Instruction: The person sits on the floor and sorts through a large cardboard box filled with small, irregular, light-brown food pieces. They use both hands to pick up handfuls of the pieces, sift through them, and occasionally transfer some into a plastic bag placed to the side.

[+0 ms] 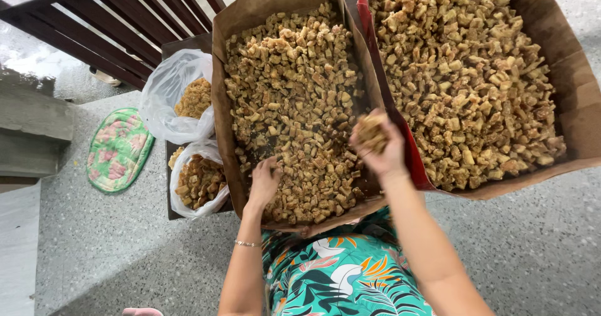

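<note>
Fingers (375, 142) of right hand (380, 153) around fried cubes (370, 131)

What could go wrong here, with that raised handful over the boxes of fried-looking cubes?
Pieces may drop from the right hand, whose grip holds a loose clump above the seam between the left box and the right box, so some could land on the floor. The left box seems to rest partly on the lap; the left hand digging near that edge might tip it. The open plastic bags beside it could spill.
</note>
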